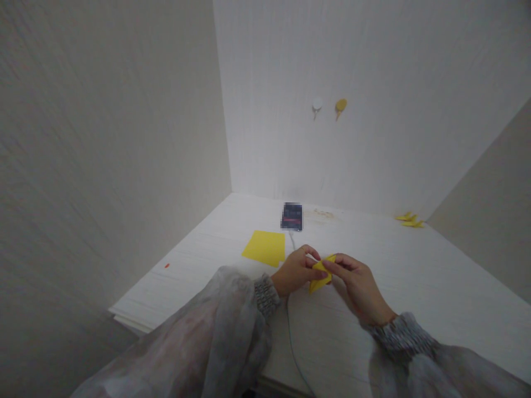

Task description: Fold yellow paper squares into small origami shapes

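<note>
A small folded piece of yellow paper [318, 281] is held between my two hands, a little above the white table. My left hand [296, 270] pinches it from the left, thumb across its face. From the right, my right hand [357, 279] grips its upper edge between thumb and fingers. Some of the fingertips are hidden behind the paper. Just left of my left hand, a flat yellow sheet [265, 247] lies on the table, its lower right corner close to that hand.
A dark, pixelated device [292, 216] lies near the back wall, with a pale cable [291, 337] running toward the front edge. Several folded yellow paper shapes [410, 221] rest in the far right corner. A small red bit [167, 266] lies at left. Two hooks [341, 105] hang on the wall.
</note>
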A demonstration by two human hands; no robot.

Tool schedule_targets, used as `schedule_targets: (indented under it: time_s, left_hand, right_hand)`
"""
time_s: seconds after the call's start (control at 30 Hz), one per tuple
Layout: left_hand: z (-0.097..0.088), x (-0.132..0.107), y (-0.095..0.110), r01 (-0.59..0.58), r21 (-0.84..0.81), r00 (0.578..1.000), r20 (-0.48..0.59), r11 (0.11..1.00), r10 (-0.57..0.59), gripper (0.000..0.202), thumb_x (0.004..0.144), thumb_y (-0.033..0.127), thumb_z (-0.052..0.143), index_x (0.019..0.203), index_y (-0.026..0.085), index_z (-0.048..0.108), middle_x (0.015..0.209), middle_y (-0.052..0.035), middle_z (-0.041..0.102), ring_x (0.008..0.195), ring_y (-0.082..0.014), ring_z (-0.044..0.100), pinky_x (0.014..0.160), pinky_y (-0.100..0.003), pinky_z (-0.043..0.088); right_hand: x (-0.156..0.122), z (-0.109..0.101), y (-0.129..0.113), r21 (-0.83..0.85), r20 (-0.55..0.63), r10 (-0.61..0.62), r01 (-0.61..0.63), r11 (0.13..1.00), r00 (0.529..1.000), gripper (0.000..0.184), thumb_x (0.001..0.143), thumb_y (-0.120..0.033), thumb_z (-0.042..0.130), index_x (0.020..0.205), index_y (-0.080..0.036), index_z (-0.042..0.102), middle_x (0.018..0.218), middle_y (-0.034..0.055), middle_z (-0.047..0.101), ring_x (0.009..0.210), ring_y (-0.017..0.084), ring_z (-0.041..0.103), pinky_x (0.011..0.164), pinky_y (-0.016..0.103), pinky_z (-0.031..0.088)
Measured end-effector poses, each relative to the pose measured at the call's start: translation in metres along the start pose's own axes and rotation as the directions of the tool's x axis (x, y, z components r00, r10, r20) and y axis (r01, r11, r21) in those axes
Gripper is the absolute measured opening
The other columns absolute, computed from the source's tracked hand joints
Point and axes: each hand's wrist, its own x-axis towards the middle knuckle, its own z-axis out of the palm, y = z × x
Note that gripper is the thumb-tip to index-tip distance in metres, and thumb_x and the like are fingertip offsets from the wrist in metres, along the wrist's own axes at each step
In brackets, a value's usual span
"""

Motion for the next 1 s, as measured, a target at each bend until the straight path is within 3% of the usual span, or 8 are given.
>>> schedule_targets:
  time_s: [0.23,0.43,0.67,0.87,1.0]
  left_hand:
    - [-0.0003,-0.0002,0.0024,-0.015,0.049,1.000,0.024,0.999,0.014,0.046,0.054,0.031,0.068,0.081,0.017,0.034,0.066,-0.0012,0.062,0.058,-0.0136,0.058,0.053,-0.023,0.040]
    - [0.0015,0.0012,0.0014,-0.056,0.066,0.998,-0.024,0.996,0.058,0.039,0.062,0.037,0.061,0.084,0.016,0.037,0.059,0.0022,0.057,0.056,-0.0111,0.056,0.051,-0.020,0.037]
    - [0.0049,0.0003,0.0073,-0.034,-0.004,0.998,-0.062,0.999,0.033,0.039,0.064,0.041,0.058,0.086,0.016,0.038,0.057,0.0031,0.056,0.053,-0.0103,0.055,0.050,-0.019,0.035]
    - [0.0048,-0.0020,0.0067,-0.027,0.084,0.997,-0.068,0.996,0.033,0.054,0.050,0.032,0.070,0.089,0.016,0.035,0.062,0.0005,0.061,0.047,-0.0089,0.053,0.045,-0.017,0.034]
    - [0.0036,-0.0029,0.0049,-0.024,0.001,0.999,-0.041,1.000,0.024,0.052,0.052,0.029,0.070,0.087,0.017,0.033,0.061,-0.0005,0.062,0.048,-0.0111,0.056,0.048,-0.020,0.039]
  right_hand:
    - [-0.0018,0.0021,0.0005,0.067,-0.011,0.006,-0.006,0.998,1.000,0.015,0.066,-0.026,0.062,0.056,-0.018,0.054,0.056,-0.0015,0.055,0.050,0.012,0.050,0.049,0.024,0.041]
    - [-0.0014,0.0044,-0.0035,0.004,-0.067,-0.035,0.036,0.999,0.997,0.021,0.064,-0.033,0.062,0.055,-0.017,0.052,0.053,-0.0021,0.051,0.049,0.010,0.046,0.046,0.022,0.038]
    - [-0.0007,0.0014,-0.0002,-0.071,-0.105,-0.107,0.100,0.992,0.989,0.021,0.065,-0.034,0.062,0.056,-0.018,0.052,0.054,-0.0037,0.050,0.050,0.010,0.044,0.048,0.021,0.036]
    - [-0.0013,0.0057,0.0001,-0.032,-0.075,-0.099,0.097,0.995,0.992,0.023,0.066,-0.034,0.062,0.055,-0.017,0.051,0.053,-0.0034,0.048,0.049,0.009,0.044,0.046,0.021,0.036]
    - [-0.0001,0.0030,-0.0001,0.013,-0.009,-0.036,0.036,0.999,0.999,0.016,0.068,-0.033,0.060,0.065,-0.018,0.058,0.059,-0.0014,0.054,0.051,0.010,0.046,0.047,0.022,0.038]
